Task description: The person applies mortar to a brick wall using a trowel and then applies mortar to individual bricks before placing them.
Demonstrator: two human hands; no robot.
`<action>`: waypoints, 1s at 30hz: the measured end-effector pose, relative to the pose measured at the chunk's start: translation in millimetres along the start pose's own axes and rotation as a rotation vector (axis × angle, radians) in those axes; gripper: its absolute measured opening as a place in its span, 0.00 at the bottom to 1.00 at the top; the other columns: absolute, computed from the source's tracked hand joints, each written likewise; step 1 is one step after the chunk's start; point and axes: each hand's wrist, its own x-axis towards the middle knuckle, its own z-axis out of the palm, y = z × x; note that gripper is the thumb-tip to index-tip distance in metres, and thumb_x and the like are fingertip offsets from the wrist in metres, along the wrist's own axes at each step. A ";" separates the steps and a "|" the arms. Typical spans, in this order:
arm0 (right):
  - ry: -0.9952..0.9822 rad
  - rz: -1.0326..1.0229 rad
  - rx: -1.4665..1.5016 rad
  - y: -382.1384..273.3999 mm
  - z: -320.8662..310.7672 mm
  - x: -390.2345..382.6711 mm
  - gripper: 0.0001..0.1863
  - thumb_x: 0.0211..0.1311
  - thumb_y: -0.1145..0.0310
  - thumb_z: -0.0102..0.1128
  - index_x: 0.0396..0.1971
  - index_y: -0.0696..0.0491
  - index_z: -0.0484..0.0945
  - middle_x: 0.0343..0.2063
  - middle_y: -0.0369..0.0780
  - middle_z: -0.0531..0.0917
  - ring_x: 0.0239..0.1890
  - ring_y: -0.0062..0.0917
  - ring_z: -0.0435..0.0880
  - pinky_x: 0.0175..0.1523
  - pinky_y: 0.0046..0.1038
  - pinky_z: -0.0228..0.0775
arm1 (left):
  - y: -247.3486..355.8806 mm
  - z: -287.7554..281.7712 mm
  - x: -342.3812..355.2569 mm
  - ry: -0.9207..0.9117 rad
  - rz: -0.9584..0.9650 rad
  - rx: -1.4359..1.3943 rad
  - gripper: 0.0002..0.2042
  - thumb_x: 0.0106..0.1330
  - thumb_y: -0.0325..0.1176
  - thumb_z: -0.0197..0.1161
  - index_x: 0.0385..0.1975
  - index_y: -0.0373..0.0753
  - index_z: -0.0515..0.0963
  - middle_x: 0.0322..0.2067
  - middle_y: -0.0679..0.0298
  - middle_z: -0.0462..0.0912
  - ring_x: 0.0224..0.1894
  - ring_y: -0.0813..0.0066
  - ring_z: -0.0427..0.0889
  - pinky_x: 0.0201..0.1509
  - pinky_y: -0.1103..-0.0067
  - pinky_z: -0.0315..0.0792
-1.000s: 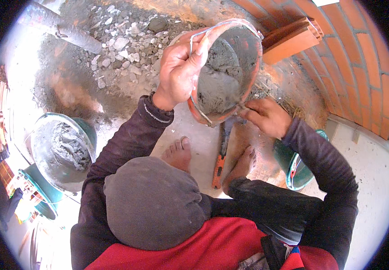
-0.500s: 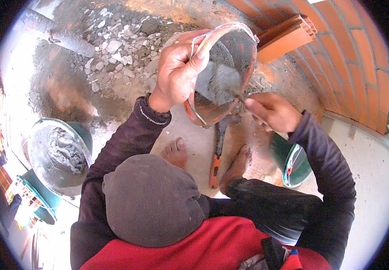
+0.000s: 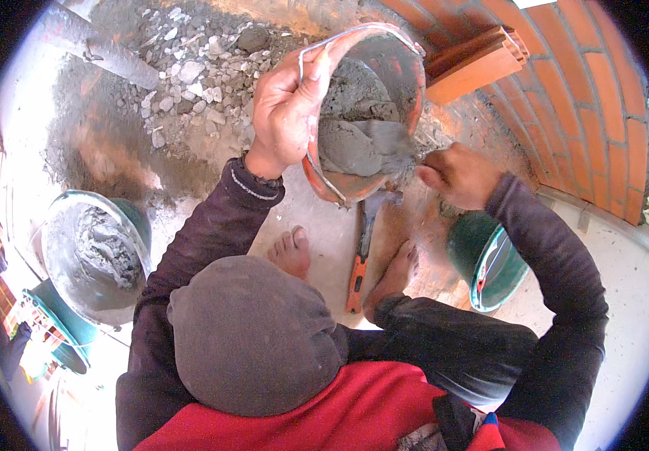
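Observation:
My left hand (image 3: 285,109) grips the rim of a tilted orange bucket (image 3: 408,64), thumb at its inner edge. Thick grey mortar (image 3: 353,101) lies inside the bucket. My right hand (image 3: 463,177) is closed around the handle of a trowel (image 3: 392,141). The trowel's blade is smeared by motion and lies over the mortar at the near side of the bucket, so its outline is unclear. Below the bucket, a hammer (image 3: 362,259) with an orange and black handle lies on the floor between my bare feet.
A green bucket (image 3: 490,263) lies tipped by my right foot. At left stands a tub (image 3: 76,199) with wet mortar, beside another green bucket (image 3: 61,323). Rubble (image 3: 204,90) covers the far floor. A hollow brick (image 3: 475,68) sits by the brick wall (image 3: 572,98).
The trowel blade has moved down and right, uncovering mortar in the bucket. My right hand has shifted slightly right. The bucket and my left hand have moved a little left.

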 end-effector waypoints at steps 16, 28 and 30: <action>0.487 0.205 0.063 -25.4 51.4 -28.5 0.16 0.67 0.58 0.54 0.39 0.58 0.77 0.24 0.50 0.79 0.31 0.47 0.81 0.37 0.43 0.74 | -8.6 -1.7 -2.4 0.010 0.011 0.104 0.17 0.69 0.34 0.54 0.50 0.27 0.78 0.54 0.50 0.78 0.56 0.65 0.76 0.61 0.73 0.66; 0.071 0.143 -0.121 0.1 -35.9 -21.5 0.18 0.68 0.59 0.52 0.29 0.60 0.77 0.23 0.55 0.78 0.30 0.53 0.79 0.36 0.47 0.68 | -4.1 -8.5 -8.8 -0.091 -0.076 0.170 0.23 0.70 0.36 0.51 0.58 0.22 0.69 0.60 0.50 0.72 0.64 0.62 0.68 0.71 0.70 0.53; 0.156 0.204 -0.147 -1.5 -50.7 -27.8 0.17 0.68 0.60 0.52 0.29 0.60 0.77 0.23 0.55 0.78 0.29 0.52 0.79 0.36 0.47 0.69 | 0.0 -9.2 -9.9 -0.056 -0.145 0.148 0.24 0.70 0.36 0.51 0.58 0.22 0.69 0.60 0.50 0.71 0.64 0.62 0.68 0.72 0.69 0.53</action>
